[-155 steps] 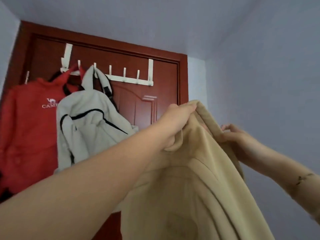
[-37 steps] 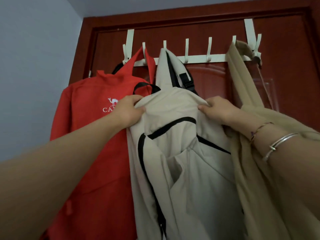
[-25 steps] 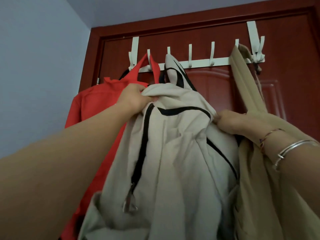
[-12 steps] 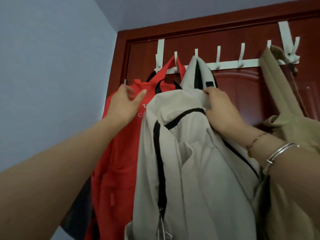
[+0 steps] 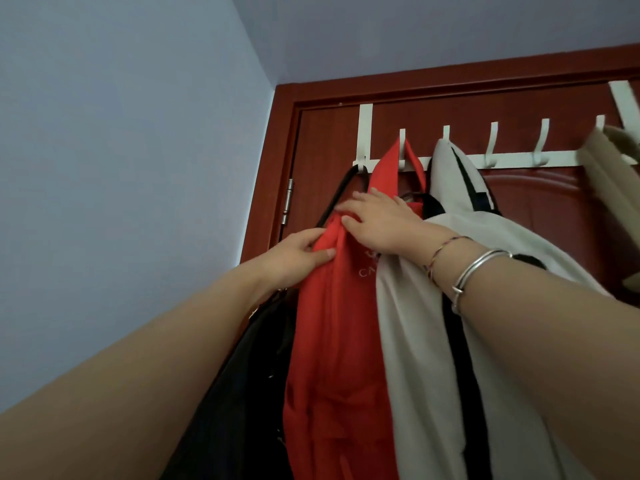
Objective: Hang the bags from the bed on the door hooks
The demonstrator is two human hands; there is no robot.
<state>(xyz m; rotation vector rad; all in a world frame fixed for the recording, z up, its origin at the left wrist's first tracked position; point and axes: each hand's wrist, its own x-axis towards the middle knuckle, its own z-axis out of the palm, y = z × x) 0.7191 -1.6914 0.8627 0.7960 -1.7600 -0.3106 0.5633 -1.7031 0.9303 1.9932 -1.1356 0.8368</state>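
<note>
- Where the red bag [image 5: 332, 341] hangs by its strap from the second hook of the white hook rack [image 5: 512, 160], both of your hands are on its upper edge.
- Your left hand [image 5: 298, 254] pinches a fold of red fabric at the bag's top left corner, thumb on the front, fingers behind.
- Your right hand [image 5: 381, 223] lies palm down and loose on the top of the red bag, fingers spread toward the left; it grips nothing that can be seen.
- Your right wrist carries a thin cord bracelet [image 5: 443, 251] and a silver bangle [image 5: 478, 271], and the forearm crosses in front of the cream backpack [image 5: 426, 358].
- The cream backpack hangs from the third hook, just right of the red bag and overlapping its right edge; black trim runs down it.
- A black bag [image 5: 242, 375] hangs left of the red bag, partly behind it, its strap on the first hook.
- A tan bag [image 5: 609, 174] hangs at the rack's right end, cut off by the frame edge.
- Two hooks between the cream backpack and the tan bag are bare.
- The rack sits over the top of the dark red door [image 5: 322, 161], beside the pale blue wall [image 5: 121, 168].
</note>
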